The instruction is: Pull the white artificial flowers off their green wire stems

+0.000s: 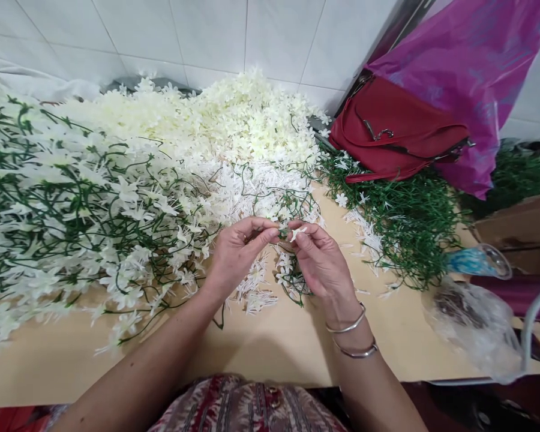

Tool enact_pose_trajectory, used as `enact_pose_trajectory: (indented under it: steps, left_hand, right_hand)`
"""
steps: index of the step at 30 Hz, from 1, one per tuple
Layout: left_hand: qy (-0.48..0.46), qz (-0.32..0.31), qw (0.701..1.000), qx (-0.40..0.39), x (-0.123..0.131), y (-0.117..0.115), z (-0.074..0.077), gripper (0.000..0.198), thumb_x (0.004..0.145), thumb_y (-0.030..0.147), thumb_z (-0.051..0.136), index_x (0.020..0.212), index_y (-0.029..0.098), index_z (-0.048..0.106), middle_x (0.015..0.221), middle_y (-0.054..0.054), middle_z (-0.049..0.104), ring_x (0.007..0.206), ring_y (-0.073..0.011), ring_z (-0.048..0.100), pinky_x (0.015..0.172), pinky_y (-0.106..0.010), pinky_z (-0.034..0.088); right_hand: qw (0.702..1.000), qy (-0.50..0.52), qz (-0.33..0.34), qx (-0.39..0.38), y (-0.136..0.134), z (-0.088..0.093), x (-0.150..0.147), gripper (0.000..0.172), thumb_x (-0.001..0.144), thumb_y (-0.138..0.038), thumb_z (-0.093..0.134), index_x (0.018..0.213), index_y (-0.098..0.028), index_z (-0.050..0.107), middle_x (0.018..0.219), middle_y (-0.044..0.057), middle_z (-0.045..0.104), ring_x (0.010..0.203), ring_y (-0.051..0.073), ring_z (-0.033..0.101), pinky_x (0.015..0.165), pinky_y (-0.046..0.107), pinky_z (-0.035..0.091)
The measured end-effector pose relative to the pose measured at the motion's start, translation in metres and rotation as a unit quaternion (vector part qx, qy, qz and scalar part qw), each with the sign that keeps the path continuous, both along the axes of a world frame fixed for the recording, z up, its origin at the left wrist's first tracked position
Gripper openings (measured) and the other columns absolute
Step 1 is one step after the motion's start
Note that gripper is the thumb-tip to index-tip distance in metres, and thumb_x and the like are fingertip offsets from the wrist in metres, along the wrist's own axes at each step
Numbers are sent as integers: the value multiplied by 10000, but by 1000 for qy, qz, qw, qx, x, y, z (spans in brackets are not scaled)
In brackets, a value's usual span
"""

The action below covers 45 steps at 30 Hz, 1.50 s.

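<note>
My left hand (244,247) is closed in a pinch on a thin green artificial stem (282,233), just above the middle of the table. Close beside it, my right hand (317,255) pinches a small white artificial flower (298,233) between thumb and forefinger. The two sets of fingertips nearly meet. Below and behind them lie loose white stamen pieces (256,300) and a few green stems with white flowers (290,279). A big heap of white flowers on green stems (130,222) spreads to the left of my left hand.
Loose cream-white blossoms (252,117) are piled against the tiled wall (216,30). On the right, a red handbag (400,132) rests on a pile of bare green stems (414,222), with a purple plastic bag (472,72) behind. A clear plastic bag (477,330) lies at the table's right edge.
</note>
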<state>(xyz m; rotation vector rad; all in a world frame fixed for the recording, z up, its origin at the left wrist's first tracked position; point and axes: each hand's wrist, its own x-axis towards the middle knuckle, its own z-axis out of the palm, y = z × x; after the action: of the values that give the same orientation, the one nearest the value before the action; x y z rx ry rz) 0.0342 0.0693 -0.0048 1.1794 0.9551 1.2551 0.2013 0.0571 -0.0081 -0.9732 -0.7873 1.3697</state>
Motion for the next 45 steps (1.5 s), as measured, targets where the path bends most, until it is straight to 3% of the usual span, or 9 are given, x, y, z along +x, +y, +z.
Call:
enact_pose_trajectory:
  steps: [4,20,36,45]
  left_hand:
    - [-28,4,999,-16,2,-2,6,159,874,320,789,929,176,753,809,-18,772,792,-150,746,787,-266,591]
    - [-56,-51,997,-33,5,-2,4,170,849,310,794,938,165,779,766,-21,770,719,-140,724,741,-269,607]
    - [-30,-64,997,-20,5,-4,5,177,890,342,750,888,165,752,761,-27,750,723,-146,717,706,-257,594]
    - [4,-85,996,-24,3,-2,-7,240,911,401,734,908,161,731,775,-40,754,746,-152,717,717,-254,562]
  right_hand:
    - [1000,-13,18,-3,0,-2,1,309,663,-423,949,731,-255,698,742,-42,659,744,143,599,854,337,528]
    - [995,36,58,-67,-1,-1,-5,348,596,-406,988,765,-260,721,727,-38,706,702,149,634,775,329,557]
    - [996,12,51,-70,-3,1,-2,349,605,-410,981,777,-260,717,732,-43,731,677,155,657,774,345,567]
    - [998,-29,33,-44,-3,5,-3,309,595,-385,987,735,-249,748,670,-40,730,649,146,663,746,321,560]
